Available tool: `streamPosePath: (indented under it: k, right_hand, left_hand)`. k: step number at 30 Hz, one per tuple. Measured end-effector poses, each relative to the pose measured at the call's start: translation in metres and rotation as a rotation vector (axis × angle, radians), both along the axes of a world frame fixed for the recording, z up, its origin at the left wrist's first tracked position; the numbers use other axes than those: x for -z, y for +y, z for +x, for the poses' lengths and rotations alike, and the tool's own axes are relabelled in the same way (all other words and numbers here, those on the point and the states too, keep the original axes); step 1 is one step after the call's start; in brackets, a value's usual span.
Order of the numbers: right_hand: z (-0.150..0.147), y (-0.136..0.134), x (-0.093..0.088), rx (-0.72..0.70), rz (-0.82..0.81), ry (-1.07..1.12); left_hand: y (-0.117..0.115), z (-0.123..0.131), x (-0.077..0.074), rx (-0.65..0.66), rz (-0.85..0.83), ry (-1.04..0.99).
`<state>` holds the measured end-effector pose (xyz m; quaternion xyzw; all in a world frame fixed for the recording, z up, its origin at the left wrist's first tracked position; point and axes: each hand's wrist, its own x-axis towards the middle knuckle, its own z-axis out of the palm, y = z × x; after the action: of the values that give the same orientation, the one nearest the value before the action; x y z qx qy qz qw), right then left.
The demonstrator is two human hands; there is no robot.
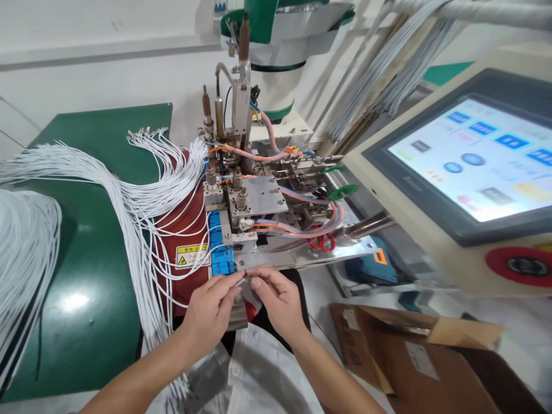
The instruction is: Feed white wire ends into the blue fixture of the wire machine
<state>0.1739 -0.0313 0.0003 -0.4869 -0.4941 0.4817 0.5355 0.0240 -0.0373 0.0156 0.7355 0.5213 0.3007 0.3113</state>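
My left hand (210, 305) and my right hand (278, 299) meet fingertip to fingertip just in front of the machine. Between them is the end of a thin white cable, pinched by the left fingers; the right fingertips are closed at its tip, and what they grip is too small to make out. Right behind the hands is a row of blue blocks (222, 260) on the machine's edge, with several white cables running into it. A large bundle of white cables (125, 230) lies to the left, across the green table and the red-brown plate (179, 287).
The metal machine (263, 195) with orange and blue tubes stands ahead. A touchscreen panel (474, 155) with a red button juts in at the right, above an open cardboard box (431, 368). More cables (26, 247) lie on the green table (95, 322).
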Motion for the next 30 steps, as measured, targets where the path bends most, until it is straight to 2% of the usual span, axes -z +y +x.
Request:
streamPosePath:
  k: [2, 6, 8, 12, 16, 20, 25, 30]
  right_hand:
    - [0.001, 0.002, -0.002, 0.017, 0.002, -0.051]
    - [0.002, 0.005, -0.008, -0.057, 0.072, -0.205]
    - [0.000, 0.005, -0.008, -0.044, 0.048, -0.155]
    - [-0.009, 0.002, -0.002, 0.044, -0.063, 0.066]
    - [-0.014, 0.001, 0.002, 0.077, -0.060, 0.032]
    - [-0.016, 0.003, 0.000, 0.086, -0.055, -0.026]
    - [-0.021, 0.002, 0.000, 0.104, -0.112, 0.053]
    - [-0.024, -0.002, 0.002, 0.158, -0.110, 0.025]
  left_hand:
    - [-0.001, -0.001, 0.004, 0.008, 0.021, -0.023]
    - [-0.001, -0.001, 0.007, 0.014, 0.074, -0.051]
    - [-0.001, 0.000, 0.005, -0.029, 0.015, -0.083]
    - [0.000, 0.002, 0.000, -0.131, -0.247, -0.203]
    - [0.000, 0.002, -0.002, -0.131, -0.391, -0.304]
    - [0.000, 0.004, -0.001, -0.155, -0.452, -0.365]
    - [0.001, 0.006, -0.003, -0.193, -0.506, -0.459]
    - [0.000, 0.006, -0.001, -0.222, -0.501, -0.477]
